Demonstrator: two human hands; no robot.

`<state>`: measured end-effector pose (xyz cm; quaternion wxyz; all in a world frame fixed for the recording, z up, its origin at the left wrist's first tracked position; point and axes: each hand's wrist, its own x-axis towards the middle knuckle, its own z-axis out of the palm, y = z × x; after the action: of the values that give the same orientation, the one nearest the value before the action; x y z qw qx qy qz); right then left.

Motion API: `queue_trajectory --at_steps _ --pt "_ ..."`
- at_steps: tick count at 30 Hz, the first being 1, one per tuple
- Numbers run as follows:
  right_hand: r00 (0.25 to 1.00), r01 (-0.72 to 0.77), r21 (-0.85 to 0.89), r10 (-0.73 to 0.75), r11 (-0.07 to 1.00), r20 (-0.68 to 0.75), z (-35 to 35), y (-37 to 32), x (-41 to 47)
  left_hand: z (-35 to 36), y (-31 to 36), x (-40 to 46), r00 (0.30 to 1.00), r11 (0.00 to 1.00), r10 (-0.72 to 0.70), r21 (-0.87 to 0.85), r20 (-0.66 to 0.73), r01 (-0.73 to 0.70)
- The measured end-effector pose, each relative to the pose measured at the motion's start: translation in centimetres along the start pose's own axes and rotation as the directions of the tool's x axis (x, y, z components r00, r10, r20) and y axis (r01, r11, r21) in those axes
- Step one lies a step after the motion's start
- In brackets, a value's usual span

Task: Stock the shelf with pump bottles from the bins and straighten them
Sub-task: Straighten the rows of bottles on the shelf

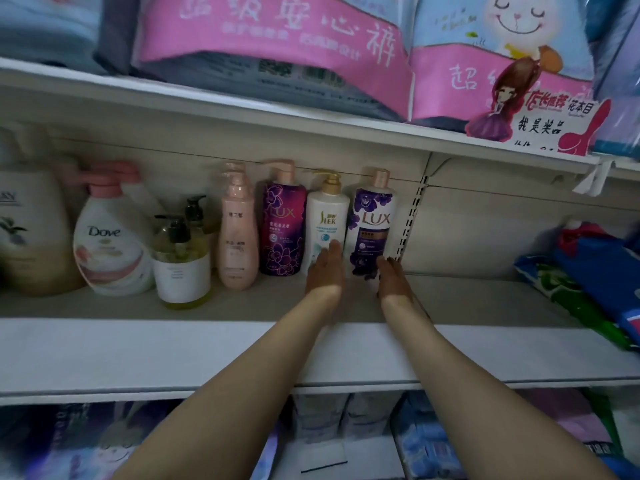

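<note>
A row of pump bottles stands upright at the back of the white shelf (pixel 242 351). From the right: a white-and-purple LUX bottle (pixel 372 216), a white SLEK bottle (pixel 327 213), a dark purple LUX bottle (pixel 282 223), a pink bottle (pixel 238 233). My left hand (pixel 325 270) reaches in with straight fingers touching the lower front of the SLEK bottle. My right hand (pixel 393 277) lies flat with straight fingers at the right base of the white-and-purple LUX bottle. Neither hand holds anything.
Further left stand a clear yellow bottle with a black pump (pixel 181 258), a Dove bottle (pixel 110 237) and a beige bottle (pixel 31 223). Blue and green bags (pixel 588 275) lie on the shelf's right. Pink packs (pixel 277 53) fill the shelf above, over a slotted upright (pixel 412 216).
</note>
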<state>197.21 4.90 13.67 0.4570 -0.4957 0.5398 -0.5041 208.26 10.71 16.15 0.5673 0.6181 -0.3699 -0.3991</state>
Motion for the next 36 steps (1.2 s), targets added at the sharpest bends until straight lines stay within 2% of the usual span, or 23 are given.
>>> queue_trajectory --at_steps 5,9,11,16,19,25,36 --pt "0.998 -0.020 -0.003 0.019 1.000 -0.053 2.2 -0.7 -3.2 -3.5 0.6 -1.4 0.999 1.000 0.001 0.001 0.049 -0.001" --pt "0.999 -0.042 0.023 0.041 0.999 0.006 5.0 -1.4 -5.9 -6.6 0.0 -3.0 0.999 0.999 0.009 -0.051 0.054 -0.006" --pt "0.997 -0.063 0.031 0.061 0.998 0.045 6.7 -1.9 -6.8 -8.3 -0.7 -3.8 1.000 0.996 0.024 -0.091 0.007 -0.023" --pt "0.986 -0.032 0.069 0.020 0.997 0.166 11.3 -2.1 -9.9 -12.7 -2.3 -4.6 0.973 0.989 0.120 -0.065 -0.196 -0.135" --pt "0.970 -0.057 0.148 0.020 0.987 0.244 13.8 -1.8 -11.1 -14.6 -3.2 -4.3 0.978 0.996 0.082 -0.030 -0.191 -0.089" --pt "0.963 -0.048 0.255 -0.023 0.966 0.270 16.7 -1.5 -11.9 -15.9 -4.0 -3.7 0.989 0.998 0.058 -0.012 -0.134 -0.060" --pt "0.930 -0.156 0.376 0.008 0.914 0.367 17.7 0.2 -11.4 -15.5 -5.3 -2.6 0.966 0.989 0.147 -0.001 -0.211 -0.151"
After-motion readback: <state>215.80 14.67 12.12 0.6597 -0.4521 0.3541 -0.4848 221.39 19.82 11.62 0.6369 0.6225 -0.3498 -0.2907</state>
